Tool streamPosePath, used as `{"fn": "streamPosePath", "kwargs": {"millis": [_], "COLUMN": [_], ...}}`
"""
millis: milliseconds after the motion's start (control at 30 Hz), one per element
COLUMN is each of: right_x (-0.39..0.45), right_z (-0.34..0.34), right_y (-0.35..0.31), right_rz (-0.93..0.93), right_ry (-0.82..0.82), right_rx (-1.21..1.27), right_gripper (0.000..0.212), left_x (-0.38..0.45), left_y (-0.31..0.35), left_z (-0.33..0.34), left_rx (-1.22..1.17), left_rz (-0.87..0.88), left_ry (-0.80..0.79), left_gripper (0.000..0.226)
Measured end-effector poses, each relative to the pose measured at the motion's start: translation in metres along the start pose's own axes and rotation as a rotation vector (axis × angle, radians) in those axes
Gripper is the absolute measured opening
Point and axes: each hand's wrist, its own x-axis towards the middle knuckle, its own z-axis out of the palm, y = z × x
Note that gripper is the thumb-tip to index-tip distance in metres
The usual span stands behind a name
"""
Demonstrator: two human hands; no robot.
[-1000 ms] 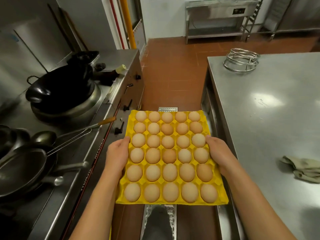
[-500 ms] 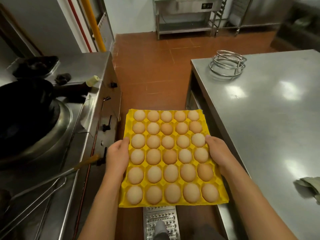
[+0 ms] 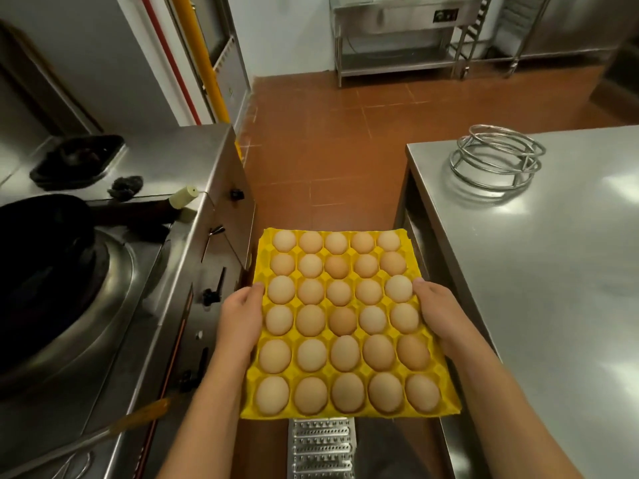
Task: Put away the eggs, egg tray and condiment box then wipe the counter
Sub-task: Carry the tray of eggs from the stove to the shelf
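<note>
A yellow egg tray (image 3: 446, 397) full of several brown eggs (image 3: 342, 321) hangs level in the aisle between the stove and the steel counter. My left hand (image 3: 240, 318) grips the tray's left edge, thumb on top near the rim. On the opposite edge my right hand (image 3: 441, 314) grips it beside an egg. The fingers under the tray are hidden. No condiment box shows in this view.
The steel counter (image 3: 553, 288) on the right carries a wire ring stand (image 3: 496, 157). At left is the stove (image 3: 166, 236) with a black wok (image 3: 38, 257) and a wooden-handled utensil (image 3: 138, 418). A floor drain grate (image 3: 321, 447) lies below the tray; steel shelving (image 3: 397, 36) stands at the far wall.
I have walked forward along the aisle with the tray; the stove's pans and the cloth on the counter have slid out of view. Both hands keep the same grip.
</note>
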Motion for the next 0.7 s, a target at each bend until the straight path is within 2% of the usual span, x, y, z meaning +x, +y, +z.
{"fn": "streamPosePath", "kwargs": {"millis": [200,400,700], "right_x": [0.089,0.149,0.231], "right_z": [-0.022,-0.027,-0.011], "right_y": [-0.067,-0.11,-0.152], "right_rz": [-0.091,-0.124,-0.075], "right_ry": [-0.069,-0.072,-0.063], "right_rx": [-0.05,-0.05,-0.039], "right_gripper": [0.039,0.036,0.03], "left_x": [0.052,0.095,0.181], "left_y": [0.052,0.09,0.128], "left_z": [0.041,0.064,0.084], "left_rx": [-0.058,-0.082,-0.109], "left_rz": [-0.038,-0.027,-0.009], "left_ry": [0.109,0.171,0.146], "left_gripper": [0.038,0.036,0.032]}}
